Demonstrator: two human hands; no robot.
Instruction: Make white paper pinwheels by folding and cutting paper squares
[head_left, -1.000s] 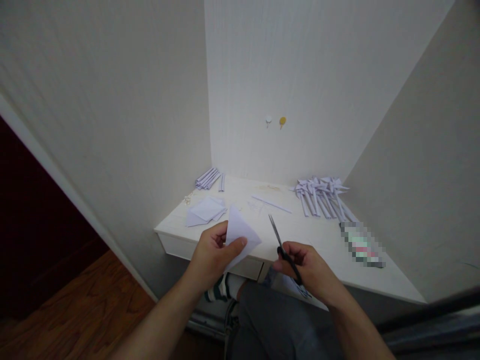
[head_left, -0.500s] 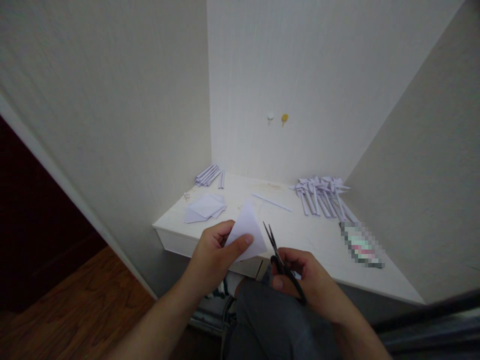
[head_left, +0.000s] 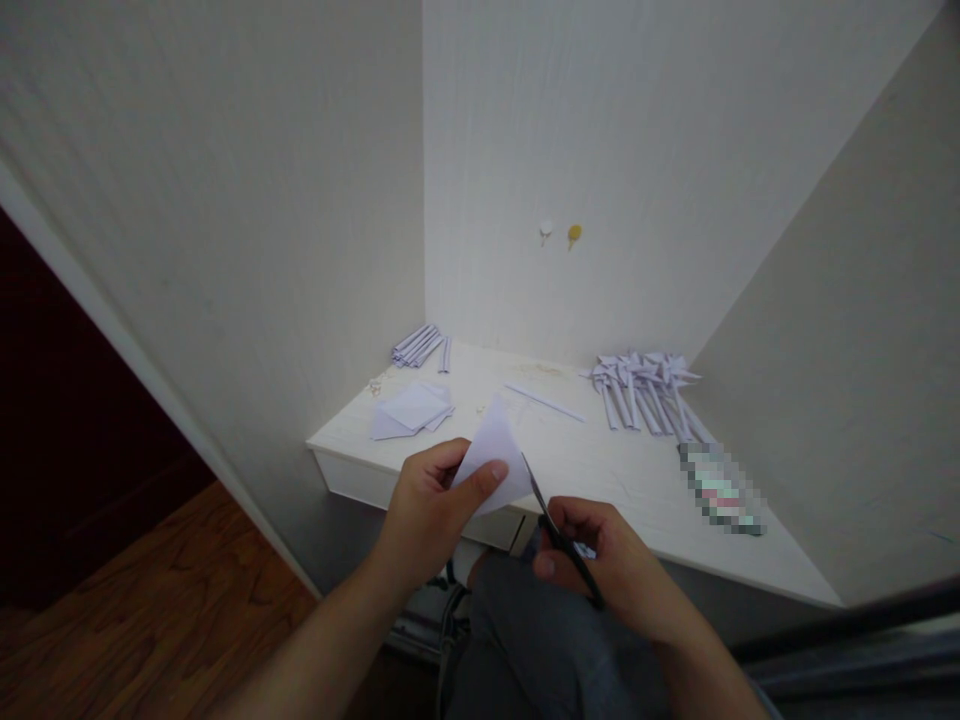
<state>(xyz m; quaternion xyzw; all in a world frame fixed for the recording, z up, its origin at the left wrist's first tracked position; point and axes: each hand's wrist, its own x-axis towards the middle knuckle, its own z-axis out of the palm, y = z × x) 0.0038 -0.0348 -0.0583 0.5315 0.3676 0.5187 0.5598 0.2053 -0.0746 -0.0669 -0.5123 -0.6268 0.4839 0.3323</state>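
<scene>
While paper is pinched upright by left hand, scissors gripped in right hand are angled up-left, blades touching its right edge.

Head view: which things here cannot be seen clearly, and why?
- Scissors: handles hidden inside the right hand; blades meet the paper's edge.
- Folded paper: lower part covered by the left hand fingers.
- Pixelated object on the table: blurred.
- Two wall pegs: too small.
</scene>
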